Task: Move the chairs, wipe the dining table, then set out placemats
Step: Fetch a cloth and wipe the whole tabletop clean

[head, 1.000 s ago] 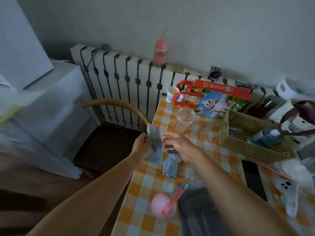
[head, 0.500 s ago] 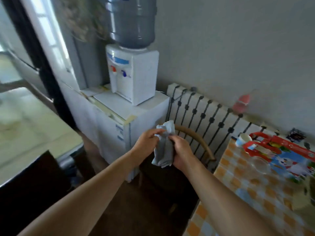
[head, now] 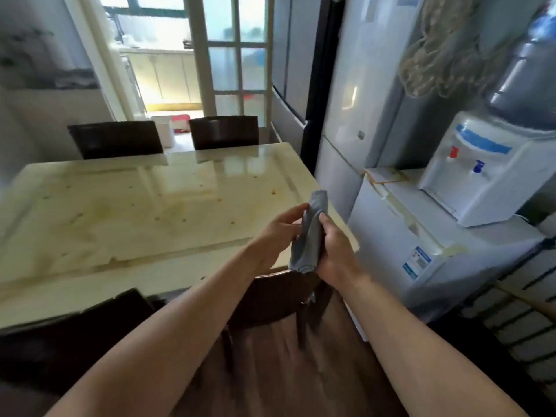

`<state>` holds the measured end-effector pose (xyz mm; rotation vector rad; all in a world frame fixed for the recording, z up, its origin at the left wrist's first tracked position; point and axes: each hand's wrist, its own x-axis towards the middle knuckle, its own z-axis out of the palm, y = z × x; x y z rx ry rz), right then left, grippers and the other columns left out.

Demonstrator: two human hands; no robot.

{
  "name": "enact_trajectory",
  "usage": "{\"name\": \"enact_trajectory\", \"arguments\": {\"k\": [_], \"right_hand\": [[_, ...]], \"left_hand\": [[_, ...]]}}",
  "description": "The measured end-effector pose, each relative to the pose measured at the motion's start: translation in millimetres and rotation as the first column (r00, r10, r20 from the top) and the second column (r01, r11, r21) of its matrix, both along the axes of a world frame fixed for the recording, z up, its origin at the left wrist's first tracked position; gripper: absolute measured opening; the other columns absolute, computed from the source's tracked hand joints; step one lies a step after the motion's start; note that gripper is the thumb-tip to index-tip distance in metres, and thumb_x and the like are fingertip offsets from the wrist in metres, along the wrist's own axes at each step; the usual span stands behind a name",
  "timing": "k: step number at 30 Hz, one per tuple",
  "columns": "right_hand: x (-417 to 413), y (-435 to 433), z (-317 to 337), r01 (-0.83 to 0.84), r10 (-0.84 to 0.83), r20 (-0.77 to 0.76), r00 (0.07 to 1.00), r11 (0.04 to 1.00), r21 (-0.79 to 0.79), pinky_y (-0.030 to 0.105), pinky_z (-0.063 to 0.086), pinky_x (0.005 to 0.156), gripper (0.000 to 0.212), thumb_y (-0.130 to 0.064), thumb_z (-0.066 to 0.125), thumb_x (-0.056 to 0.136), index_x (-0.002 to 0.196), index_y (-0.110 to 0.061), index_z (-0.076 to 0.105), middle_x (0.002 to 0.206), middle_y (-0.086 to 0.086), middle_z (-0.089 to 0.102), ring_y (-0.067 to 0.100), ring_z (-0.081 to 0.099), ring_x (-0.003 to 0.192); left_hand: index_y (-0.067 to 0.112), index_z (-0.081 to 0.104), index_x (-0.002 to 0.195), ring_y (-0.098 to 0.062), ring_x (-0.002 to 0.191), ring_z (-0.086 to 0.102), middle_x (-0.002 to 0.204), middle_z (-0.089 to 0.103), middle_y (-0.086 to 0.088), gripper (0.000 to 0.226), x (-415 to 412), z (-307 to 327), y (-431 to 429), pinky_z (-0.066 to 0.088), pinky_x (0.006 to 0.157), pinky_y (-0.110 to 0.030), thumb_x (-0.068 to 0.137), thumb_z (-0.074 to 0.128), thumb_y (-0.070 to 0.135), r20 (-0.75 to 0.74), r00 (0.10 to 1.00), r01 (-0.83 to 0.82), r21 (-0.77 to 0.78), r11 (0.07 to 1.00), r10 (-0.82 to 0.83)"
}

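At dining table (head: 135, 212) near edge, nearest first:
1. Near chair (head: 270, 293): dark, tucked under near edge, below hands.
2. Grey cloth (head: 310, 233): bunched, above table's near right corner. Right hand (head: 334, 251) fingers curled round it; left hand (head: 279, 233) thumb + fingers pinch upper part.
3. Tabletop: brown spots, unwiped.
4. Far chair A (head: 115, 139), far chair B (head: 224, 130): at far edge.

Risk: bunched cloth = small contact, prob. smears spots; tucked chairs block reach.

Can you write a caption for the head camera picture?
Left hand and right hand hold a gray cloth by the spotted dining table.
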<state>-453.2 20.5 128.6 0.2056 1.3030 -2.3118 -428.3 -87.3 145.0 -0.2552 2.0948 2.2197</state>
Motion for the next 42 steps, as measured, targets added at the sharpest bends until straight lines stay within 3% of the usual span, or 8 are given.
{"name": "enact_trajectory", "arguments": {"k": [3,8,11,14,18,24,30,42], "right_hand": [[3.4,-55.3,-1.4,-0.136,0.137,-0.043,0.99,0.991,0.015,0.035,0.051,0.079,0.027,-0.033,0.04,0.099,0.105,-0.018,0.063,0.084,0.0,0.072,0.015,0.068,0.079],[20.3,-151.8,-8.6,-0.354,0.358,-0.104,0.928,0.934,0.056,0.041,0.05,0.08,0.032,-0.031,0.041,0.099,0.122,-0.013,0.054,0.098,0.009,0.063,0.023,0.062,0.086],[38.2,-203.8,-8.2,-0.439,0.442,-0.087,0.893,0.897,0.048,0.04,0.051,0.07,0.032,-0.031,0.043,0.099,0.123,-0.012,0.052,0.094,0.011,0.06,0.025,0.06,0.074],[60.3,-254.1,-6.6,-0.508,0.511,-0.054,0.858,0.859,0.069,0.043,0.049,0.072,0.025,-0.031,0.043,0.099,0.114,-0.014,0.052,0.091,0.012,0.059,0.026,0.058,0.071],[84.4,-331.7,-1.4,-0.571,0.575,-0.026,0.818,0.816,0.087,0.039,0.048,0.075,0.028,-0.025,0.04,0.098,0.12,-0.01,0.051,0.091,0.01,0.058,0.023,0.057,0.08],[122.5,-456.7,-8.5,-0.577,0.584,-0.071,0.808,0.81,0.098,0.031,0.05,0.068,0.027,-0.013,0.036,0.099,0.119,-0.012,0.054,0.09,0.008,0.061,0.02,0.058,0.079],[143.2,-566.6,-28.3,-0.557,0.564,-0.125,0.816,0.826,0.086,0.047,0.049,0.096,0.031,-0.013,0.043,0.099,0.128,-0.017,0.051,0.114,0.008,0.063,0.025,0.061,0.104],[73.0,-767.0,-57.5,-0.491,0.513,-0.174,0.841,0.858,0.154,0.034,0.055,0.078,0.03,-0.021,0.042,0.1,0.126,-0.013,0.053,0.106,0.007,0.063,0.023,0.063,0.093]], "left_hand": [[0.01,0.048,0.135,-0.016,0.102,0.055,0.122,0.057,-0.001,0.054,23.0,3.0,-62.8,0.045,0.086,-0.026,0.088,0.039,-0.015,0.008,0.998,-0.07,0.086,0.994,0.069],[0.015,0.053,0.132,-0.021,0.121,0.055,0.128,0.061,0.004,0.05,62.9,-10.2,-161.3,0.035,0.107,-0.041,0.088,0.044,-0.008,0.004,0.971,-0.237,0.097,0.967,0.238],[0.017,0.054,0.129,-0.024,0.121,0.053,0.133,0.058,0.001,0.051,89.8,-13.1,-208.9,0.036,0.105,-0.04,0.086,0.043,-0.007,0.017,0.952,-0.307,0.095,0.947,0.306],[0.017,0.054,0.128,-0.021,0.111,0.054,0.131,0.059,0.0,0.048,118.1,-13.9,-255.1,0.04,0.094,-0.034,0.087,0.043,-0.006,0.028,0.93,-0.367,0.107,0.924,0.366],[0.019,0.053,0.128,-0.016,0.108,0.058,0.124,0.062,0.005,0.048,147.1,-12.9,-328.9,0.04,0.103,-0.038,0.089,0.04,-0.005,0.017,0.914,-0.405,0.117,0.907,0.406],[0.018,0.051,0.134,-0.016,0.113,0.059,0.128,0.061,0.004,0.046,179.9,-26.5,-452.9,0.041,0.104,-0.04,0.091,0.043,0.001,0.025,0.887,-0.461,0.061,0.885,0.46],[0.017,0.051,0.133,-0.022,0.116,0.058,0.127,0.061,-0.002,0.041,191.2,-43.2,-564.0,0.047,0.099,-0.038,0.097,0.036,0.005,0.047,0.896,-0.445,0.08,0.892,0.442],[0.022,0.045,0.138,-0.016,0.12,0.056,0.134,0.056,0.005,0.043,124.2,-72.4,-749.5,0.042,0.106,-0.042,0.1,0.033,0.006,0.065,0.878,-0.478,0.089,0.874,0.474]]}}
